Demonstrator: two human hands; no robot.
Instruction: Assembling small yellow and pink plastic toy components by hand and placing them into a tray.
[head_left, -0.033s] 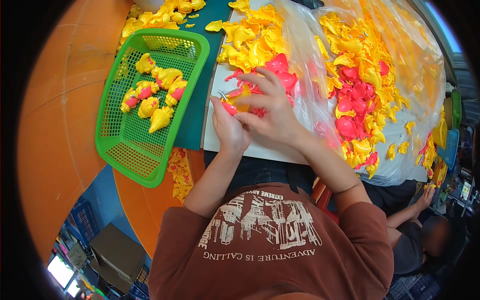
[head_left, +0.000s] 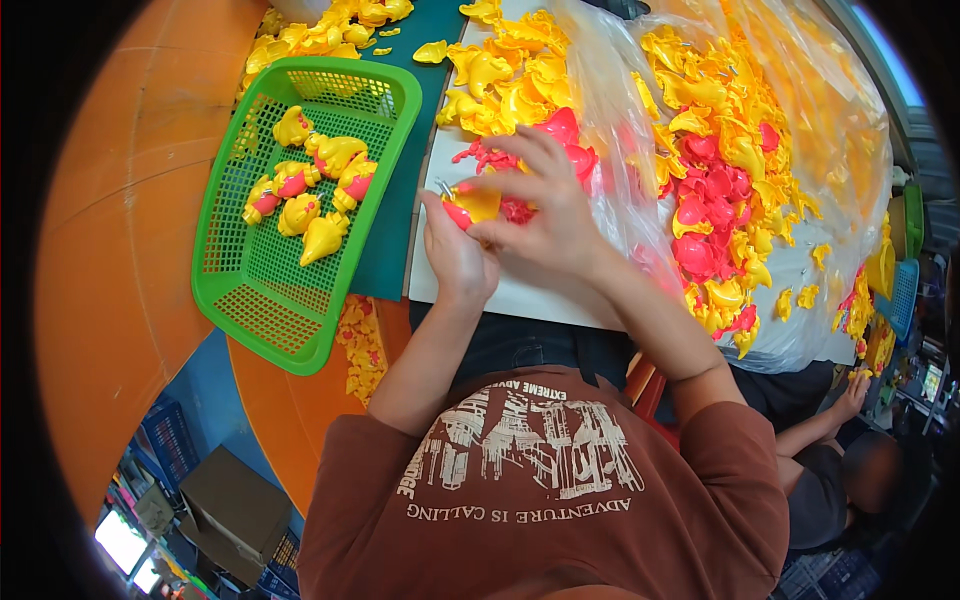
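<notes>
In front of me, over the white board, my left hand [head_left: 462,262] holds a small red and yellow plastic toy part [head_left: 457,215]. A little metal piece [head_left: 444,188] sticks up from it near the thumb tip. My right hand [head_left: 552,212] closes thumb and forefinger on a yellow shell piece [head_left: 484,207] right against that part, with its other fingers spread above. Whether the two pieces are joined is hidden by the fingers. Just beyond the hands lie red shell pieces [head_left: 562,126] and a pile of yellow shell pieces [head_left: 515,85].
A green basket [head_left: 345,290] at left holds several yellow and red toy figures [head_left: 298,213]. Clear plastic sheeting [head_left: 615,110] runs beside a large heap of yellow and red pieces [head_left: 710,200]. A co-worker's hand [head_left: 852,395] is at far right. More yellow pieces [head_left: 330,35] lie behind the basket.
My right hand's fingers have shifted slightly, the upper ones lifting a little and showing more of the yellow shell piece. My left hand stays nearly still.
</notes>
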